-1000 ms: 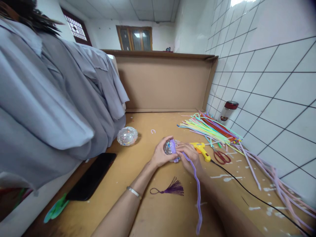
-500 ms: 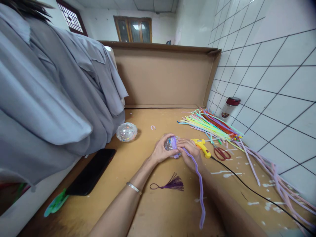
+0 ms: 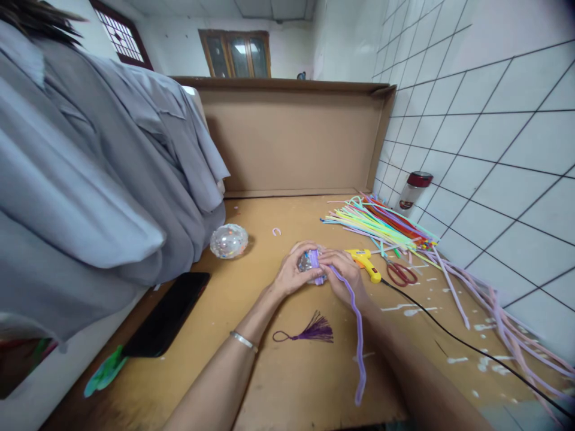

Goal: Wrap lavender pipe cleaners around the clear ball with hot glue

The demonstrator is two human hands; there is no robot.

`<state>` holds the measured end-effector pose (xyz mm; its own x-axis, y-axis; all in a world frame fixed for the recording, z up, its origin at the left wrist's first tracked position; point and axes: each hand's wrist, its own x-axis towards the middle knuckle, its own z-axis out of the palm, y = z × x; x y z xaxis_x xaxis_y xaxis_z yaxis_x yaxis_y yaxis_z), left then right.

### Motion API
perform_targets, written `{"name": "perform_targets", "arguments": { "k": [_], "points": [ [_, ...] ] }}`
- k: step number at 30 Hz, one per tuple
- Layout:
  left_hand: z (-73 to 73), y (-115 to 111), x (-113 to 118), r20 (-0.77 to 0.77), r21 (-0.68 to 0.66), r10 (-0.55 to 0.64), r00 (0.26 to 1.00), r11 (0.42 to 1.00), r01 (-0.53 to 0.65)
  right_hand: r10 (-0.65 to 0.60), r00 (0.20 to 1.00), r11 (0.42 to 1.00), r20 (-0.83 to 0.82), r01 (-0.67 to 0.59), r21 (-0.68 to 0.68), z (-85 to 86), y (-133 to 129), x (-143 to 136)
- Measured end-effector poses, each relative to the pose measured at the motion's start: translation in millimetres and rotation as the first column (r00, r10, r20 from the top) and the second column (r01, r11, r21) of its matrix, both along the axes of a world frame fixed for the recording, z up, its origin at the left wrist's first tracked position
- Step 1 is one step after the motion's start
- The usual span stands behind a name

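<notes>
My left hand [image 3: 291,270] is closed around a clear, faceted plastic piece [image 3: 305,261] with coloured specks, holding it just over the table. A lilac pipe cleaner [image 3: 359,335] wraps across that piece, and its long free end trails down toward the front edge. My right hand [image 3: 345,272] pinches the pipe cleaner against the piece's right side; its fingertips are partly hidden. Below my hands lies a purple tassel [image 3: 317,329] with a loop. A clear faceted bowl-like piece [image 3: 229,241] rests on the table to the left.
To the right are a yellow glue gun [image 3: 369,266] with a black cord, red-handled scissors [image 3: 401,275] and a bundle of coloured pipe cleaners [image 3: 381,224]. A lidded jar [image 3: 413,191] stands by the tiled wall. A black phone [image 3: 167,314] lies left, beside a grey-shirted person [image 3: 103,167].
The view has shifted slightly. Both hands keep their hold on the clear piece and the pipe cleaner, whose free end has swung a little to the left.
</notes>
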<state>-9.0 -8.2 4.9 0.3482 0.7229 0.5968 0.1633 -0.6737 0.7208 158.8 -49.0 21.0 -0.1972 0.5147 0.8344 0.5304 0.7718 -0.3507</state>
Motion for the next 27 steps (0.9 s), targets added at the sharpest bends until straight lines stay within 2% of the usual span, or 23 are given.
{"name": "perform_targets", "arguments": {
  "k": [7, 15, 21, 24, 27],
  "points": [
    [1.1, 2.0, -1.0, -0.031, -0.028, -0.034, 0.999, 0.999, 0.033, -0.018, 1.000, 1.000, -0.003, 0.018, -0.026, -2.4, 0.9, 0.0],
    [-5.4, 3.9, 0.6, -0.091, 0.020, -0.037, 0.995, 0.999, 0.039, -0.002, 1.000, 0.999, -0.004, 0.001, -0.037, -3.6, 0.7, 1.5],
    [-4.3, -1.2, 6.6, -0.059, 0.068, 0.039, 0.997, 0.997, -0.035, 0.001, 0.999, 0.999, -0.038, -0.002, -0.039, -2.2, -0.1, -0.7],
    [-1.1, -4.2, 10.0, -0.033, 0.057, 0.086, 0.996, 0.995, -0.084, -0.006, 0.997, 0.999, -0.074, 0.003, -0.037, -1.7, 0.0, -2.3],
    [0.3, -4.4, 11.4, -0.007, 0.043, 0.085, 0.996, 0.995, -0.085, -0.010, 0.996, 0.999, -0.084, 0.006, -0.053, -1.4, 0.2, -2.3]
  ]
}}
